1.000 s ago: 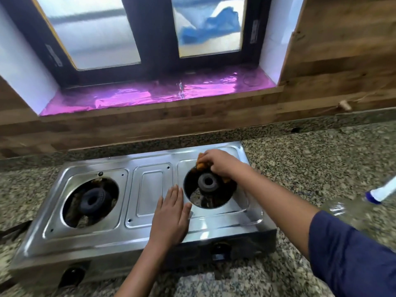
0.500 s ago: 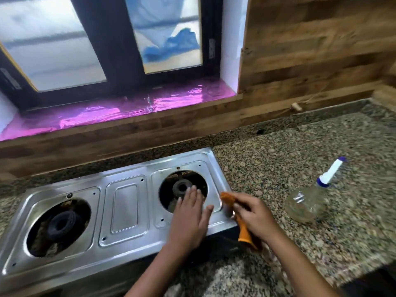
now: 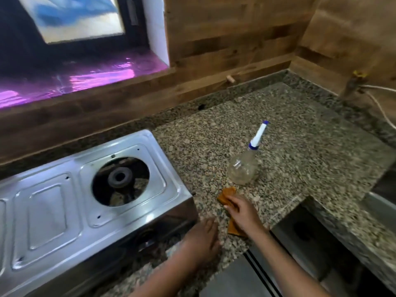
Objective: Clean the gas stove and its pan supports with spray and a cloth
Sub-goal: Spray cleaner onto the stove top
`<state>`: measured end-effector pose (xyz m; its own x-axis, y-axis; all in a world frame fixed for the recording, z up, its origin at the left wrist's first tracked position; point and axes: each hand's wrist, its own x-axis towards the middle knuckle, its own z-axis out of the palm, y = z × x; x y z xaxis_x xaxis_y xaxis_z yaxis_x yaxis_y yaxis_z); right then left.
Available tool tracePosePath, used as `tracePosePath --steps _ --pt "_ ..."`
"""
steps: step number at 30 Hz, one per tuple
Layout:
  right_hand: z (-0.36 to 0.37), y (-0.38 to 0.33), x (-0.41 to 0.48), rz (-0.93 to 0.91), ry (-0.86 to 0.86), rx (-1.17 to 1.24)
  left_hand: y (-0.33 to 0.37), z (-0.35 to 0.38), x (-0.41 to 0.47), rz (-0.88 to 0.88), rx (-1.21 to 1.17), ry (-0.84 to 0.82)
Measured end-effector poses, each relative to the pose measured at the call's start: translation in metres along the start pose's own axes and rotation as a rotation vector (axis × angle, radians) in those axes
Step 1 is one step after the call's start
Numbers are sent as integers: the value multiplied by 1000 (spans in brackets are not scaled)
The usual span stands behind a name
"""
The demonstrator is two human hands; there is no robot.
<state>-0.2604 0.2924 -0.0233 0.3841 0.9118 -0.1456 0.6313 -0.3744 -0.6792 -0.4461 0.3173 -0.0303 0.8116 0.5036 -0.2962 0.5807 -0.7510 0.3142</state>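
The steel gas stove fills the lower left, with its right burner bare and no pan supports in view. An orange cloth lies on the granite counter just right of the stove. My right hand rests on the cloth, pressing it against the counter. My left hand hovers by the stove's front right corner, fingers apart and holding nothing. A clear spray bottle with a white and blue nozzle stands on the counter beyond the cloth.
The granite counter stretches right to a wood-panelled corner wall. A steel sink is set in at the far right. A white cable hangs by the wall. A window sill with pink foil runs behind the stove.
My right hand carried the cloth off the right burner, past the stove's right edge, down onto the counter. My left hand left the stove top. The view swung right.
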Motion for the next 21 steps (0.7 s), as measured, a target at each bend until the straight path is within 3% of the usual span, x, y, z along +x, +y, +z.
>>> tracePosePath --steps 2,8,13,18,21 --pt "2 8 -3 -12 7 8 -7 10 -3 -28 15 -82" --pt "-40 -14 15 181 380 320 -15 8 0 3 40 -121" --pt "-77 -60 67 190 420 577 -18 -3 -2 6 -8 -187" --pt "-73 -68 82 107 527 478 -7 -37 -9 -45 -118 -333" --pt "-64 -70 68 28 573 315 -6 -66 -32 26 -267 -211"
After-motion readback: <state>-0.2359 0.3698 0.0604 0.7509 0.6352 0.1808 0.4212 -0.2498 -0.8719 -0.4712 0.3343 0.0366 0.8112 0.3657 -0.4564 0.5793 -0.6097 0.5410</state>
